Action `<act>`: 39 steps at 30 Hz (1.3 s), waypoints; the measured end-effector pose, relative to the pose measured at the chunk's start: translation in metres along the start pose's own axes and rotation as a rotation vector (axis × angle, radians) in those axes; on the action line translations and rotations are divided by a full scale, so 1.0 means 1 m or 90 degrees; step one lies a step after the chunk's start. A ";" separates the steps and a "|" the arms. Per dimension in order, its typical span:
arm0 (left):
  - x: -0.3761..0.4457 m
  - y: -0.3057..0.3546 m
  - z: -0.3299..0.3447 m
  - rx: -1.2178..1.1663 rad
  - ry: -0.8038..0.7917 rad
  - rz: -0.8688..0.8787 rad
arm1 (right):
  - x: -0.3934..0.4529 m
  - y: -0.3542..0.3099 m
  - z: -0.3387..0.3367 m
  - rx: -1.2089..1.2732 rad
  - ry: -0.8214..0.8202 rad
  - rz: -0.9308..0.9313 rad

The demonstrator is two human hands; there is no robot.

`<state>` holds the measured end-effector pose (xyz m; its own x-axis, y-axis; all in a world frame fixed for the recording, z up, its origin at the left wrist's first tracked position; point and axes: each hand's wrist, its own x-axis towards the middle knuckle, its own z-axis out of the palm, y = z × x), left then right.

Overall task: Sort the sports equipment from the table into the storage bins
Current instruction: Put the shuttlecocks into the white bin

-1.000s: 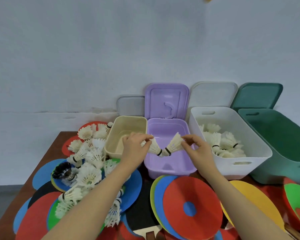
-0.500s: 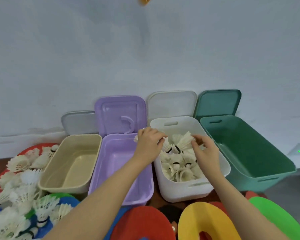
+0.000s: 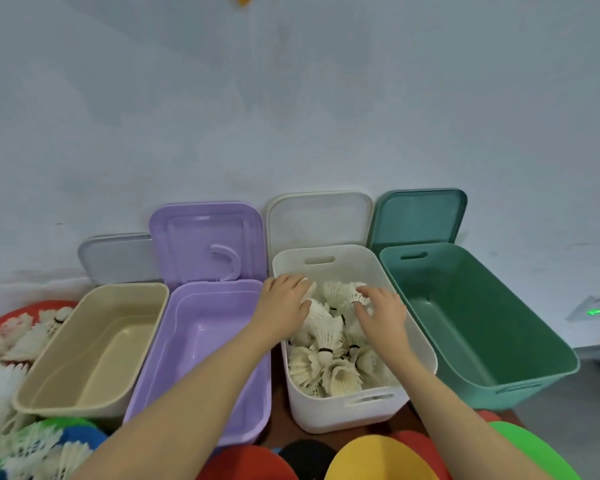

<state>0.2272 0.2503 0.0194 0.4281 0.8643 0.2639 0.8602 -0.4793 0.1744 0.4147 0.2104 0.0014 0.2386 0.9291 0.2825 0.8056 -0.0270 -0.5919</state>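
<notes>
Over the white bin (image 3: 347,415) our left hand (image 3: 284,308) spreads empty, our right hand (image 3: 381,313) pinches a shuttlecock (image 3: 355,294); light, fragile feathers, so we'd grip the cork.

From left to right the bins were beige (image 3: 94,348), lilac (image 3: 201,358), white (image 3: 343,410) and green (image 3: 482,327). The shuttlecocks (image 3: 326,341) were white with black bands. Near discs were red (image 3: 246,465), yellow (image 3: 378,460) and green (image 3: 534,452).

purple bin (image 3: 201,344) and green bin (image 3: 471,327) open, unobstructed.
</notes>
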 end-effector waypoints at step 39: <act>-0.407 -0.230 -0.088 -0.021 -0.016 -0.243 | -0.264 -0.269 0.197 -0.080 -0.389 -0.192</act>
<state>-0.1689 -0.0045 -0.0450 0.0860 0.9849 0.1503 0.9498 -0.1266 0.2861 0.0280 0.0446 -0.0626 -0.3232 0.9432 -0.0765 0.8546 0.2562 -0.4517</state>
